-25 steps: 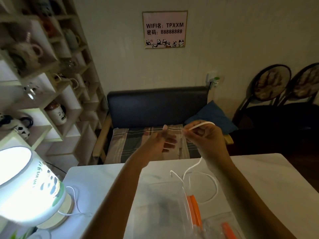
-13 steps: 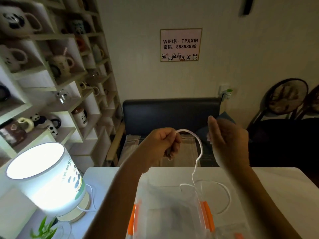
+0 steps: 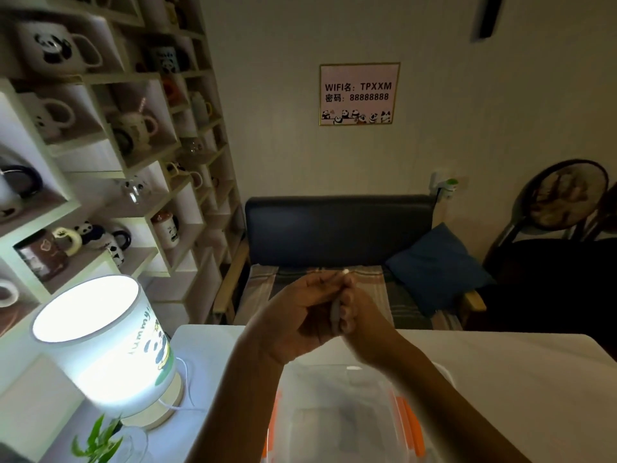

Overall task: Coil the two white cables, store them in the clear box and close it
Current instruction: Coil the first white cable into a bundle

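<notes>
Both hands meet mid-frame, left hand (image 3: 302,315) and right hand (image 3: 362,324) pinched shut together around the thin white cable (image 3: 335,312). Right under them, bottom centre, sits the clear plastic box with orange latches (image 3: 337,426) on the white desk (image 3: 514,379), glowing panda lamp (image 3: 100,345) at lower left.

Two bare forearms; sleeveless, ringless hands (image 3: 334,315)

A framed wall sign (image 3: 359,93) reads "WIFI名: TPXXM" and, beneath it, "密码: 88888888". The lit lamp's shade (image 3: 110,349) carries partly legible lettering, "ummy".
</notes>
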